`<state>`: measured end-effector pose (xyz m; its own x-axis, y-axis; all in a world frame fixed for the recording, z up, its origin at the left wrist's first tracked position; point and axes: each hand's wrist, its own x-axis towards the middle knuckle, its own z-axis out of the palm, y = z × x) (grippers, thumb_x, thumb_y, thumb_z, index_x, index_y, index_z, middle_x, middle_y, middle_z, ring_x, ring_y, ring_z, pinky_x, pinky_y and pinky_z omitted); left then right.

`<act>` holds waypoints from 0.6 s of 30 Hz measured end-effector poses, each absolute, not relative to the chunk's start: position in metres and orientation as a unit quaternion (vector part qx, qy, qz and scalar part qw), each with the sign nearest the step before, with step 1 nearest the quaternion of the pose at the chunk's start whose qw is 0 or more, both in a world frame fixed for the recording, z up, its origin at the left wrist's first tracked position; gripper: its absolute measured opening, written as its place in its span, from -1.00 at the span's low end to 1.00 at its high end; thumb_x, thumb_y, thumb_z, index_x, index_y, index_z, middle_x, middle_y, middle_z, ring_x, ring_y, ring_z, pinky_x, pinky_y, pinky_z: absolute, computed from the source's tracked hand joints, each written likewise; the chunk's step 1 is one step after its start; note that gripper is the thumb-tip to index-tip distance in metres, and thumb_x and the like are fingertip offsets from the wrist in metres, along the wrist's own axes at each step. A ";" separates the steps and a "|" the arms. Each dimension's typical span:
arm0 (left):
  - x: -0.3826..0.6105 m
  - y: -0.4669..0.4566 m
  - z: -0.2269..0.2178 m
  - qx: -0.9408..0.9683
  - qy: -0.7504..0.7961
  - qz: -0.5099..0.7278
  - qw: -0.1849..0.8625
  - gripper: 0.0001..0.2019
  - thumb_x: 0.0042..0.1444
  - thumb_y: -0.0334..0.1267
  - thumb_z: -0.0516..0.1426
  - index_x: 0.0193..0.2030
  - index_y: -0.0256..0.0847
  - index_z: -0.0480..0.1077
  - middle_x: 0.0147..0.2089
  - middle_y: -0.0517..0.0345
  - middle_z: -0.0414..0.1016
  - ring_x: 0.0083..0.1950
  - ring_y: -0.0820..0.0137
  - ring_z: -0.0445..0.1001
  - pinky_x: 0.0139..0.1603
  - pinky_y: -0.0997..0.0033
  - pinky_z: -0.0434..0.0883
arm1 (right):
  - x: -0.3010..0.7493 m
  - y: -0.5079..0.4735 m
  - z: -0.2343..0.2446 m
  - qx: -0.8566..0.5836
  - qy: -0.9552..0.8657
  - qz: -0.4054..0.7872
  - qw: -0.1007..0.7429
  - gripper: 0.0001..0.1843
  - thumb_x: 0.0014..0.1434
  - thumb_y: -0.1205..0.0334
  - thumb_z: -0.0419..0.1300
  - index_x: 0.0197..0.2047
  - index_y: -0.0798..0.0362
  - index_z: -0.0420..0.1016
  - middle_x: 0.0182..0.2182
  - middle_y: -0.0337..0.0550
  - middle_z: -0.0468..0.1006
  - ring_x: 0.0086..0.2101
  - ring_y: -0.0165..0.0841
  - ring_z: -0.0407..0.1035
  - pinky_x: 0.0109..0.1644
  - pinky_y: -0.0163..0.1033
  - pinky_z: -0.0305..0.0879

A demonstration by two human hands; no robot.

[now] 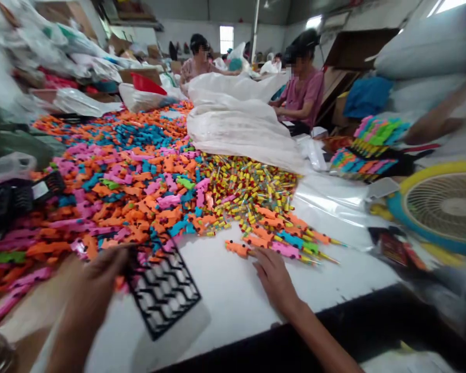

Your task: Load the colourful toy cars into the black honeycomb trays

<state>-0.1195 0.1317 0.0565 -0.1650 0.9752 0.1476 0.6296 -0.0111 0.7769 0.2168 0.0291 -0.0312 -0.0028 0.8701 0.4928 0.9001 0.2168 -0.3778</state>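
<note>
My left hand [106,269], smeared by motion, grips the upper left edge of a black plastic grid rack [165,287], tilted over the white tabletop. Its slots look bare. My right hand [274,277] is closed at the end of an orange toy car [237,248] lying on the table; the fingertips are partly hidden. Just beyond it lies a row of toy cars in orange, pink [285,250], blue and green, several fitted on thin yellow-tipped sticks pointing right.
A large pile of loose toy cars [140,181] covers the left. Yellow capped tubes [256,181] are heaped under a white sack [241,119]. Filled racks [363,163] and a fan [450,204] stand right. Two people [305,98] sit behind; another person's arm [442,114] reaches in.
</note>
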 end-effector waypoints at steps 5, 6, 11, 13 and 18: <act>-0.048 0.103 0.008 0.637 0.625 0.311 0.327 -0.57 0.08 0.04 -0.02 -0.24 -0.21 0.52 -0.48 0.12 0.54 -0.40 0.26 0.51 -0.30 0.24 0.48 | 0.229 0.044 -0.019 -0.689 -0.709 0.013 0.151 -0.83 0.19 0.30 0.20 -0.12 0.08 0.47 -0.20 0.00 0.49 -0.17 -0.15 0.37 -0.13 -0.10 0.34; -0.037 0.100 0.000 0.640 0.626 0.309 0.319 -0.59 0.09 0.01 -0.03 -0.24 -0.23 0.52 -0.41 0.06 0.56 -0.34 0.23 0.53 -0.23 0.17 0.49 | 0.230 0.047 -0.017 -0.695 -0.707 0.024 0.127 -0.89 0.20 0.30 0.18 -0.17 0.08 0.46 -0.22 0.00 0.48 -0.19 -0.17 0.37 -0.16 -0.13 0.33; -0.024 0.087 -0.019 0.679 0.604 0.323 0.265 -0.63 0.09 -0.09 0.06 -0.05 -0.21 0.48 0.00 -0.10 0.52 0.10 0.11 0.40 0.20 -0.01 0.29 | 0.221 0.054 -0.003 -0.711 -0.655 0.134 0.217 -0.94 0.23 0.28 0.09 -0.27 0.07 0.35 -0.28 -0.07 0.48 -0.30 -0.26 0.40 -0.27 -0.23 0.29; -0.030 0.081 -0.021 0.694 0.596 0.314 0.253 -0.62 0.07 -0.13 0.12 0.02 -0.19 0.45 0.03 -0.07 0.52 0.13 0.10 0.38 0.23 -0.03 0.25 | 0.207 0.058 -0.001 -0.679 -0.620 0.249 0.305 -0.92 0.20 0.23 0.11 -0.30 0.05 0.32 -0.40 -0.16 0.49 -0.37 -0.30 0.42 -0.30 -0.25 0.31; -0.038 0.075 -0.030 0.725 0.599 0.283 0.190 -0.59 0.07 -0.16 0.20 0.08 -0.14 0.40 0.07 -0.02 0.50 0.13 0.10 0.36 0.17 -0.03 0.28 | 0.154 0.081 -0.004 -0.514 -0.551 0.514 0.410 -0.82 0.17 0.13 0.13 -0.20 0.03 0.37 -0.50 -0.29 0.49 -0.46 -0.37 0.43 -0.33 -0.28 0.37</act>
